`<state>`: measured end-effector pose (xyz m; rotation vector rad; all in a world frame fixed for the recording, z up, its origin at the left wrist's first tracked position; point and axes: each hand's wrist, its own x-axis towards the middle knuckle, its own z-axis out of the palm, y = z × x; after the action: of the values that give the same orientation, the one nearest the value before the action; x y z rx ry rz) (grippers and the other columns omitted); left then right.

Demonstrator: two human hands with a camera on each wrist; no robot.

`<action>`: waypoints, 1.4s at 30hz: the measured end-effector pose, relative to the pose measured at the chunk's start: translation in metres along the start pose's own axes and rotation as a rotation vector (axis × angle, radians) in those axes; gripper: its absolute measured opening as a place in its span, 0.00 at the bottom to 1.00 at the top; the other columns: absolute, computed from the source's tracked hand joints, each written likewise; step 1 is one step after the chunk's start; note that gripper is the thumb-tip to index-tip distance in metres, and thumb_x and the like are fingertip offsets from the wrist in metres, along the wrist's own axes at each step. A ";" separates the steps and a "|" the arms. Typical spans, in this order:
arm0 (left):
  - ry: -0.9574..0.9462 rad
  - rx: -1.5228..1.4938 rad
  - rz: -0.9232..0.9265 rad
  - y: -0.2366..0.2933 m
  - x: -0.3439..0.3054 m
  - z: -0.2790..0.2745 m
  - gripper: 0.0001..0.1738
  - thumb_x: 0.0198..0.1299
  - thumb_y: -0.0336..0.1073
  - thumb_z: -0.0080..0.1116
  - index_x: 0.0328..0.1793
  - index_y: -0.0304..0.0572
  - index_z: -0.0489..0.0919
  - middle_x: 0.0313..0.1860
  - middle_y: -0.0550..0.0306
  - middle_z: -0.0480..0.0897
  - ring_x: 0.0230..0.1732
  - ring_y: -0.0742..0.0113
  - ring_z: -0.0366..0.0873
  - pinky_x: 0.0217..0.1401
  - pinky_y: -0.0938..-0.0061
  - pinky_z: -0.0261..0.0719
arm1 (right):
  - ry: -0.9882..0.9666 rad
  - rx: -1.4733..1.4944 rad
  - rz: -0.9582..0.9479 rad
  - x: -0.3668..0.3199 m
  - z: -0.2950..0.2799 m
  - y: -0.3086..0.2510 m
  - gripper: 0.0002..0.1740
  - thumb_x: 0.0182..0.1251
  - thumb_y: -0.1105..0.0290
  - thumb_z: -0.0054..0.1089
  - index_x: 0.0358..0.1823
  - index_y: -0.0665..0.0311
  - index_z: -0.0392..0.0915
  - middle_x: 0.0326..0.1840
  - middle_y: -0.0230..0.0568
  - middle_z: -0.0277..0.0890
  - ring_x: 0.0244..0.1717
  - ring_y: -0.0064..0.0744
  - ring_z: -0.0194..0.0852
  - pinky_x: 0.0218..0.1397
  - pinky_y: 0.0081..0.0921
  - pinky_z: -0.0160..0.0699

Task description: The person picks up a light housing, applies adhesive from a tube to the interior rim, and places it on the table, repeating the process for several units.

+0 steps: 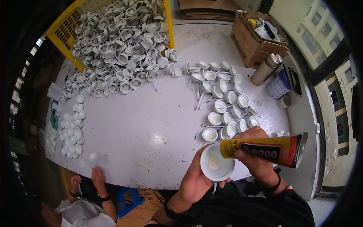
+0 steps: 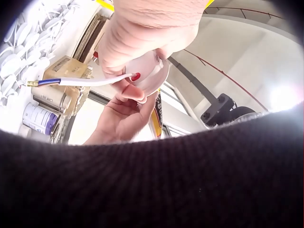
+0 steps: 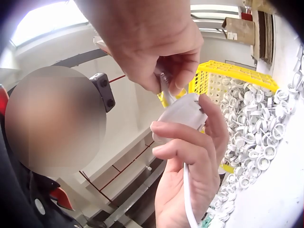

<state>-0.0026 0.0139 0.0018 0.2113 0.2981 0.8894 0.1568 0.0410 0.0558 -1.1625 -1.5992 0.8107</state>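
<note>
Broadly, a pale surface (image 1: 140, 117) fills the middle of the head view, and a big yellow crate (image 1: 169, 26) with many white ring parts (image 1: 121, 47) is at the upper left. At the upper right is a cardboard box (image 1: 244, 43). Right of the middle there is a group of white cups (image 1: 219, 106) with cables, and at the left side a smaller group of white caps (image 1: 70, 132).

At the lower right of the centre, the left hand (image 1: 193, 185) holds one white cup (image 1: 217, 173) from below, its fingers curved around it and its open side up. The right hand (image 1: 258, 163) grips a yellow and black tube (image 1: 289, 151), whose front end is over the cup's right rim. Small yellow dots (image 1: 214, 163) show inside this cup, and its cable (image 2: 95, 82) hangs free.

I judge that the step is putting glue on the cup near its rim. I cannot tell if the tip touches, or if glue comes out. The next move calls for a steady cup, a light, even squeeze, and care to keep glue off the dots.
</note>
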 end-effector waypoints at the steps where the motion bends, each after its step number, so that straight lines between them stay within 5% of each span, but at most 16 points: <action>1: -0.005 0.006 -0.001 -0.001 0.000 0.000 0.29 0.61 0.52 0.31 0.63 0.43 0.48 0.47 0.44 0.67 0.33 0.58 0.73 0.34 0.71 0.72 | 0.000 -0.001 0.000 0.000 0.000 0.000 0.12 0.46 0.72 0.57 0.33 0.64 0.68 0.32 0.39 0.68 0.33 0.29 0.65 0.38 0.25 0.64; 13: -0.027 -0.013 -0.006 -0.002 0.000 -0.002 0.30 0.61 0.52 0.31 0.63 0.43 0.48 0.48 0.44 0.67 0.35 0.58 0.73 0.33 0.72 0.72 | -0.028 -0.019 0.116 0.000 0.001 -0.013 0.12 0.44 0.76 0.57 0.33 0.64 0.70 0.31 0.38 0.70 0.33 0.29 0.66 0.37 0.26 0.65; 24: 0.024 -0.017 -0.007 0.001 0.001 -0.003 0.28 0.60 0.52 0.33 0.61 0.43 0.50 0.46 0.45 0.68 0.33 0.59 0.73 0.28 0.74 0.70 | -0.058 -0.275 -0.125 0.009 -0.006 -0.017 0.10 0.45 0.77 0.62 0.31 0.63 0.74 0.29 0.36 0.72 0.29 0.33 0.72 0.29 0.21 0.71; 35: 0.098 0.064 0.110 0.005 -0.002 -0.006 0.28 0.59 0.51 0.37 0.60 0.44 0.52 0.49 0.48 0.66 0.33 0.61 0.71 0.28 0.72 0.69 | -0.168 -0.310 -0.138 0.004 -0.022 -0.026 0.16 0.35 0.79 0.62 0.32 0.62 0.75 0.30 0.31 0.73 0.27 0.28 0.70 0.26 0.20 0.71; 38: 0.113 0.064 0.113 0.004 -0.002 -0.003 0.28 0.59 0.51 0.38 0.60 0.44 0.52 0.50 0.49 0.66 0.35 0.62 0.70 0.30 0.72 0.69 | -0.239 -0.287 -0.092 0.003 -0.025 -0.028 0.09 0.45 0.71 0.62 0.28 0.63 0.75 0.26 0.39 0.72 0.28 0.35 0.72 0.30 0.24 0.69; 42: 0.165 0.071 0.105 0.003 -0.002 -0.002 0.27 0.60 0.51 0.35 0.60 0.45 0.53 0.51 0.52 0.66 0.39 0.65 0.68 0.31 0.73 0.68 | -0.303 0.027 0.151 0.004 -0.019 -0.036 0.08 0.47 0.72 0.62 0.29 0.65 0.75 0.28 0.36 0.73 0.31 0.28 0.71 0.33 0.22 0.68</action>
<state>-0.0067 0.0141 0.0010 0.2214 0.4757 1.0034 0.1632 0.0327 0.0950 -1.1938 -1.7528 1.1480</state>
